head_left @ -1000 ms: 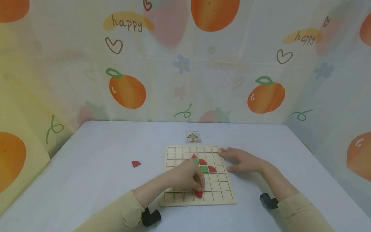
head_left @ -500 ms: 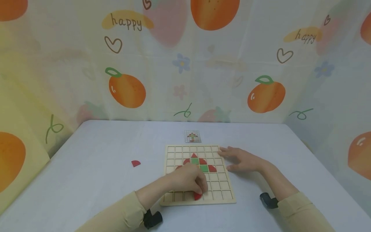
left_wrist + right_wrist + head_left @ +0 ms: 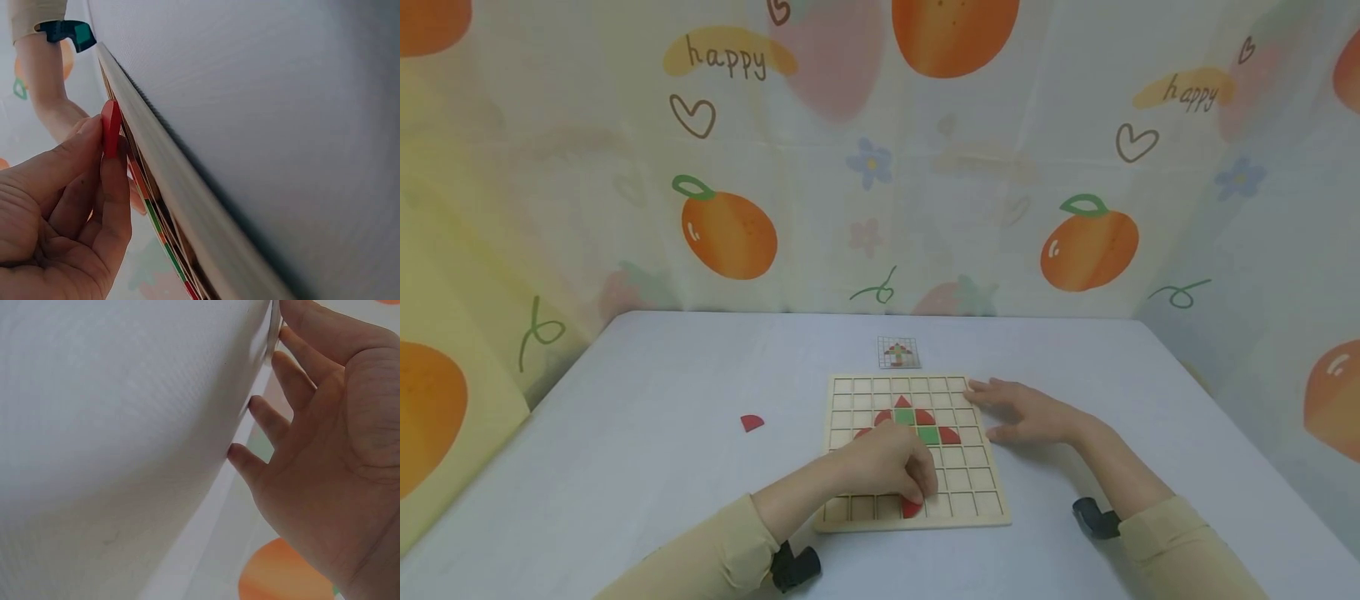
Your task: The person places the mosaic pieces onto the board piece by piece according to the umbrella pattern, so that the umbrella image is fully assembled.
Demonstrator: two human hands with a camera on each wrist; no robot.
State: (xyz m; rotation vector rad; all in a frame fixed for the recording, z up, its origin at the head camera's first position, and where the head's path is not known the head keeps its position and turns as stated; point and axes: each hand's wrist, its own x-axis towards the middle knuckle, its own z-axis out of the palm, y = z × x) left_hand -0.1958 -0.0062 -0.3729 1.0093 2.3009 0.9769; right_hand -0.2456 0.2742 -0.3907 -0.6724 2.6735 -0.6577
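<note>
My left hand [image 3: 883, 462] pinches a red quarter-round tile [image 3: 912, 507] between thumb and fingers, over the near row of the wooden grid board [image 3: 985, 505]. In the left wrist view the same red tile [image 3: 110, 128] stands edge-on beside the board's rim [image 3: 156, 150]. Fingers spread, my right hand [image 3: 1030, 414] rests at the board's right edge. Green square tiles [image 3: 928, 436], a red triangle [image 3: 902, 402] and several red rounded tiles [image 3: 950, 436] lie in the grid. My left hand hides part of the pattern.
A loose red quarter-round tile [image 3: 751, 422] lies on the white table [image 3: 700, 367] left of the board. Behind the board is a small pattern card [image 3: 898, 352]. A printed cloth [image 3: 820, 208] hangs along the table's back and sides.
My left hand has shifted slightly right, and the red tile has turned, its rounded edge now toward the lower right. My right hand stays where it was.
</note>
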